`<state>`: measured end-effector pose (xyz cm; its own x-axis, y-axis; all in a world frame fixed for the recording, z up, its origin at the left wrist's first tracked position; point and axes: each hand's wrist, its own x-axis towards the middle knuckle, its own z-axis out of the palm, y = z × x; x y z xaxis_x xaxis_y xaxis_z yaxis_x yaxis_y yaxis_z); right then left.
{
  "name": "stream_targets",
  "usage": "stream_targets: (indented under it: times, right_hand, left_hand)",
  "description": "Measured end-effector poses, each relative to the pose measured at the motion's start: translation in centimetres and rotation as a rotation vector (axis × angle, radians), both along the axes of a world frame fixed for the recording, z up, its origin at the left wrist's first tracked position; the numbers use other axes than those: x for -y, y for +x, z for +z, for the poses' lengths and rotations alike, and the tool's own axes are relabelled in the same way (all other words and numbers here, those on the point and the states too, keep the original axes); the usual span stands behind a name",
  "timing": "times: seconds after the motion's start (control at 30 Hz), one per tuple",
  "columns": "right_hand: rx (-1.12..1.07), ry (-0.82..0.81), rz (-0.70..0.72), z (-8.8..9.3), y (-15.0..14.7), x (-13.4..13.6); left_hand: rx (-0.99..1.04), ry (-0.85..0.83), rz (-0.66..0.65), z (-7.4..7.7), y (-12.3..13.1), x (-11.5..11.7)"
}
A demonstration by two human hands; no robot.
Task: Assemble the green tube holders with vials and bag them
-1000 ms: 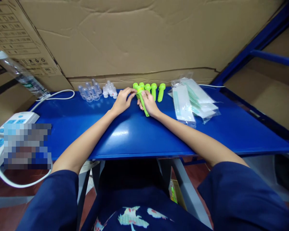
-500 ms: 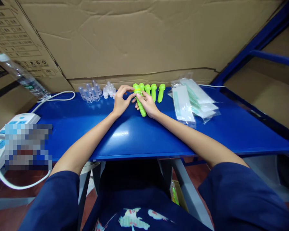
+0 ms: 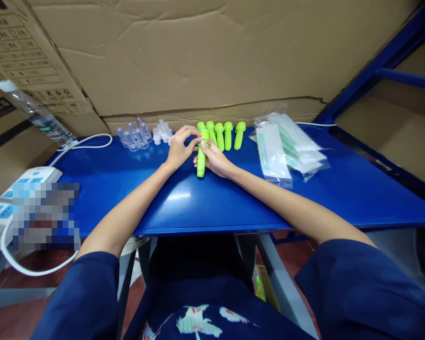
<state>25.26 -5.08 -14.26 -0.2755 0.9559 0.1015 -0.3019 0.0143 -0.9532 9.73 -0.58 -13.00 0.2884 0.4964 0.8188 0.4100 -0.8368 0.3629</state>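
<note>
Our right grip (image 3: 216,160) is clamped around the barrel of a green torch (image 3: 201,161), thumb on top. Our left grip (image 3: 180,147) has its fingertips at the torch's head; we cannot tell how firmly they close, or on which part. The torch points its head towards twelve o'clock and its tail towards us at six; whether the tail touches the desk (image 3: 163,208) is unclear.

We judge the step in hand to be fiddling with or checking that head. The next move calls for a steady barrel and small fingertip work, not a big swing.

Just beyond our hands, from twelve to two o'clock, stands a row of torches (image 3: 228,136), so pushing forward risks a knock. At ten o'clock are small white-based bottles (image 3: 162,132), with clear caps (image 3: 136,138) further out; at three lie bagged packs (image 3: 273,156). Far out at nine sit a water bottle (image 3: 47,126) and a power strip (image 3: 30,182).

The cardboard wall (image 3: 198,61) closes off twelve. Our easiest room seems to be towards six, before the desk's near edge, and between four and five o'clock.
</note>
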Motion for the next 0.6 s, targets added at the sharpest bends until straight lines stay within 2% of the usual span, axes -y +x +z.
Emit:
stream_targets:
  times: [0.13, 0.3, 0.6]
  right_hand:
    - [0.009, -0.015, -0.010, 0.2, 0.0, 0.1]
    - [-0.006, 0.071, -0.008, -0.4, 0.1, -0.6]
    - [0.057, 0.166, -0.062, -0.6, 0.2, -0.7]
  left_hand:
    - [-0.023, -0.039, 0.033, -0.4, -0.1, -0.3]
    - [-0.028, -0.027, 0.012, -0.8, 0.1, -0.5]
    - [0.011, 0.000, 0.036, -0.2, 0.1, 0.2]
